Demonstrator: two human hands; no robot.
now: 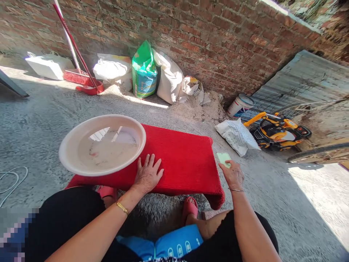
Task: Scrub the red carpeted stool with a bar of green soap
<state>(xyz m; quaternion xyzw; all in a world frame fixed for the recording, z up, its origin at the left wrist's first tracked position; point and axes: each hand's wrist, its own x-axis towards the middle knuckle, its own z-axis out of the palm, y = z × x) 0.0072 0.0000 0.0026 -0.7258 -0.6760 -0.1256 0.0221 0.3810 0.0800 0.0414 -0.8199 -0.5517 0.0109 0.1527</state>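
A red cloth with a towel-like surface is spread over a low bench or table in front of me, its edges hanging down. My left hand rests flat on the cloth, fingers spread, just right of a wide pale basin. Clear-looking water with dark specks fills part of the basin, which stands on the cloth's left side. Beyond the right edge of the cloth, my right hand pinches a pale green bar that looks like soap, holding it in the air.
Along the brick wall stand a red broom and dustpan, a green bag, white sacks and a bucket. A white bag and a yellow toy vehicle lie right. A hose lies left.
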